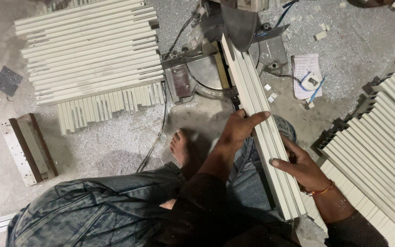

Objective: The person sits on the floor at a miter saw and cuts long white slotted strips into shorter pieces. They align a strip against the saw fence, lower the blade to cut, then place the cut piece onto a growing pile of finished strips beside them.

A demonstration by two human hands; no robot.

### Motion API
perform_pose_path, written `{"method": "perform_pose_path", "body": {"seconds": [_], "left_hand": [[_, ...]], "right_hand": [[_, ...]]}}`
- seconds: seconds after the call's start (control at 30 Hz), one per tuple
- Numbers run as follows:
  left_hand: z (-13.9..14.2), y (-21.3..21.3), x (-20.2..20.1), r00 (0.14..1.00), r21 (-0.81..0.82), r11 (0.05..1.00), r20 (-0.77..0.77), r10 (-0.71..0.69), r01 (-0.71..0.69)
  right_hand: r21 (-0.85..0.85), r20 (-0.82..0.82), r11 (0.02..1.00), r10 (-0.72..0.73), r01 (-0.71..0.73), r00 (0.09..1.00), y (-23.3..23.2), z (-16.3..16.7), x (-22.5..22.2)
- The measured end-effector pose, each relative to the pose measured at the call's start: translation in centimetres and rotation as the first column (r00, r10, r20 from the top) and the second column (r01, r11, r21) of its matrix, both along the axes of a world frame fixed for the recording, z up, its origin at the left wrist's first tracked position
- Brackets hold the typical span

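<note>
I hold a long cream-white metal profile (270,137) that runs from my lap up under the blade of a mitre saw (232,41). My left hand (241,128) grips the profile from its left side, fingers laid over the top. My right hand (298,164) holds the profile's right edge lower down, with a thread band on the wrist. The saw's blade guard (241,23) sits over the far end of the profile. My bare foot (181,146) rests on the floor left of the profile.
A stack of long cream profiles (88,50) lies at the upper left, with short cut pieces (110,105) below it. More profiles (380,142) are stacked at the right. A notepad, tape measure (312,80) and pen lie right of the saw. Metal shavings cover the floor.
</note>
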State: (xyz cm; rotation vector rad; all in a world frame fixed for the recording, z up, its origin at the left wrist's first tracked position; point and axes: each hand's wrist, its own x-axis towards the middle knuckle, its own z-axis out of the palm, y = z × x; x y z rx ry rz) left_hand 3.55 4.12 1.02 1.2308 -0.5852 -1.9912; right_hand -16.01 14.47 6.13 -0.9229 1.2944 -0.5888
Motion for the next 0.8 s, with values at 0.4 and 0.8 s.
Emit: {"method": "perform_pose_path", "body": {"seconds": [0.4,0.8], "left_hand": [[1.6,-3.0,0.6,0.998,-0.035,0.999,0.046,-0.036,0.037],[1.8,-4.9,0.8,0.998,-0.079,0.996,-0.05,0.036,-0.04]], "right_hand": [[0.037,-0.068,0.999,0.006,-0.004,0.998,-3.1,1.2,0.2],[0.017,-0.062,1.0,0.004,-0.003,0.998,-5.5,3.1,1.1]]}}
